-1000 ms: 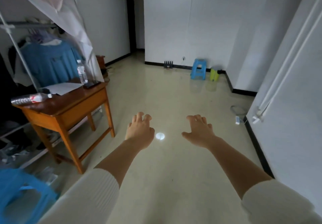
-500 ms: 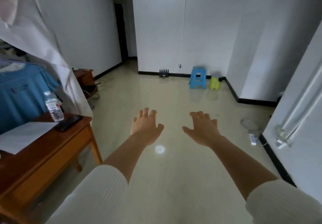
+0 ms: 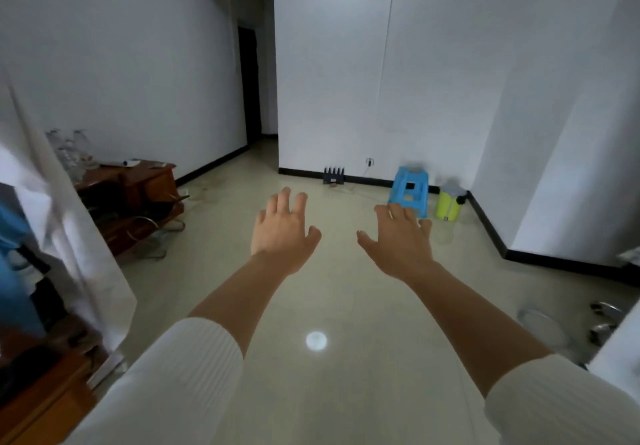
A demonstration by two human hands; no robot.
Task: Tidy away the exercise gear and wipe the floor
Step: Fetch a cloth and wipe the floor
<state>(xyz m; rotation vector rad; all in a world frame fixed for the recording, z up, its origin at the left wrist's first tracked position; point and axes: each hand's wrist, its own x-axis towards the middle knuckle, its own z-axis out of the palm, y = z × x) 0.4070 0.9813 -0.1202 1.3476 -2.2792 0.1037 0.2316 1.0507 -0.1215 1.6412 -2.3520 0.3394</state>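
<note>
The room is bare, with white walls and a pale shiny floor [image 3: 346, 392] that takes most of the frame. At the left edge hangs a white cloth [image 3: 69, 237], and under it, in the lower left corner, is the corner of a wooden table [image 3: 41, 406]. A little further right, at the middle left, a low wooden cabinet [image 3: 138, 185] stands against the wall with clear bottles on it. Above the centre a dark doorway [image 3: 249, 81] opens.

In the middle of the frame both arms reach forward over the floor. The left hand [image 3: 282, 233] is released, fingers loosely spread, and holds nothing. The right hand [image 3: 401, 240] is the same, palm down and empty. Neither touches anything.

Right of the hands, at the far wall, stand a blue stool [image 3: 408, 190] and, just beside it, a yellow-green bin [image 3: 448, 204]. At the lower right a round flat thing [image 3: 540, 323] lies on the floor near the wall; it is too blurred to name.

I cannot point to any exercise gear for certain; the round thing may be part of it. No cloth or mop is in the hands. I judge that the task is at an early point: nothing is picked up, and wiping is not yet started.
</note>
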